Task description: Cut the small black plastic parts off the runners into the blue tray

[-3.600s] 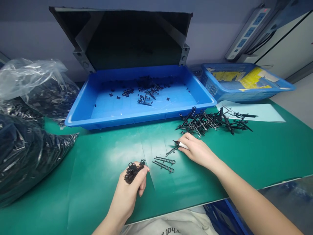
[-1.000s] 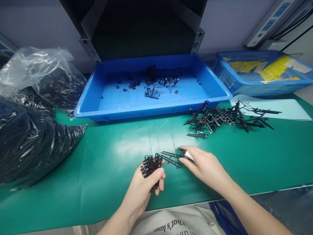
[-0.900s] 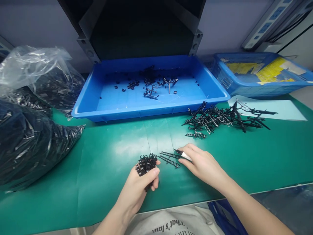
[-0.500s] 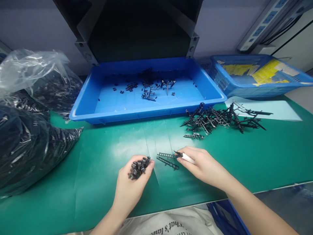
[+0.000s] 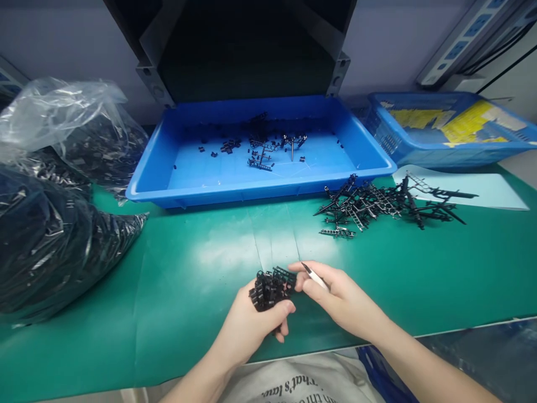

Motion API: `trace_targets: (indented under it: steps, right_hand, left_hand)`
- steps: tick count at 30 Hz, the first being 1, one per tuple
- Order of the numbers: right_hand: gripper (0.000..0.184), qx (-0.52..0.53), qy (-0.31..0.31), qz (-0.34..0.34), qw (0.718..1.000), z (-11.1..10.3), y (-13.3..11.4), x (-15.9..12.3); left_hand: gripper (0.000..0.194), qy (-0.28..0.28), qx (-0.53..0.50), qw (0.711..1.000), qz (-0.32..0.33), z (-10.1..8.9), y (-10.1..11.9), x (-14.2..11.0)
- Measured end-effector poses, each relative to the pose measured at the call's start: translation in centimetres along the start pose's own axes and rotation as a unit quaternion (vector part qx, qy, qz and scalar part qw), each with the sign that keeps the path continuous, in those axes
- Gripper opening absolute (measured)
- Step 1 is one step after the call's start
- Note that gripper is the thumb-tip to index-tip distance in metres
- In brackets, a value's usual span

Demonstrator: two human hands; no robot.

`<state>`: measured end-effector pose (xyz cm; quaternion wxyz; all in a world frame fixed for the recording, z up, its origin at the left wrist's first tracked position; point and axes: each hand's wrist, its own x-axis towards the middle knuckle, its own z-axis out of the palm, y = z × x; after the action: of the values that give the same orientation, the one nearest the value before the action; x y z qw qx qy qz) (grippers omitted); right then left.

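My left hand (image 5: 251,324) is closed around a clump of small black plastic pieces (image 5: 268,291), which sticks out above my fingers. A short ladder-like black strip (image 5: 284,275) lies at the clump's upper right edge. My right hand (image 5: 342,299) pinches a slim white-handled tool (image 5: 318,277) with a dark pointed tip, and the tip sits just right of the clump. The two hands almost meet over the green mat (image 5: 188,291). A loose heap of black plastic runners (image 5: 361,204) lies beyond my right hand.
A blue plastic tray (image 5: 260,196) holding scattered black bits stands behind the mat, under a raised black lid (image 5: 247,50). Bulging plastic bags of black parts (image 5: 42,246) fill the left side. A blue basket (image 5: 444,159) and pale blue sheet (image 5: 495,190) lie at right.
My hands have come together at the middle of the mat. The two ladder-like strips no longer lie on the mat, and a similar strip now shows at the clump in my left hand.
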<state>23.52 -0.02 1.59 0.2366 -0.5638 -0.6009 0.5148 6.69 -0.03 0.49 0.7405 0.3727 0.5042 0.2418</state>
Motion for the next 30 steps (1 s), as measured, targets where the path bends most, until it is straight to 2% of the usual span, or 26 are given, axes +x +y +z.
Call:
trace_targets:
  steps: [2, 7, 14, 20, 23, 30]
  right_hand:
    - [0.038, -0.049, -0.007, -0.041, 0.998, 0.0, 0.1, -0.6]
    - [0.035, -0.186, -0.034, -0.118, 0.975, 0.4, -0.2, -1.8]
    - [0.034, -0.28, 0.001, -0.158, 0.947, 1.1, 0.1, -2.0]
    - [0.034, -0.327, 0.026, -0.175, 0.929, 1.2, 0.0, -2.3]
    - [0.035, -0.342, 0.047, -0.175, 0.922, 1.5, 0.1, -2.2]
    - [0.033, -0.299, 0.047, -0.128, 0.944, 1.9, 0.0, -2.3]
  left_hand:
    - [0.016, -0.01, -0.053, 0.998, 0.021, -0.3, -0.1, 0.1]
    - [0.021, -0.038, -0.125, 0.99, 0.059, -0.8, -0.5, 0.4]
    - [0.023, -0.052, -0.122, 0.99, 0.045, -0.8, -0.7, 0.2]
    - [0.025, -0.048, -0.118, 0.991, 0.042, -0.6, -0.5, 0.1]
    - [0.027, -0.028, -0.118, 0.992, 0.037, -0.4, -0.4, 0.1]
    - [0.028, 0.015, -0.121, 0.992, 0.029, -0.1, -0.6, -0.4]
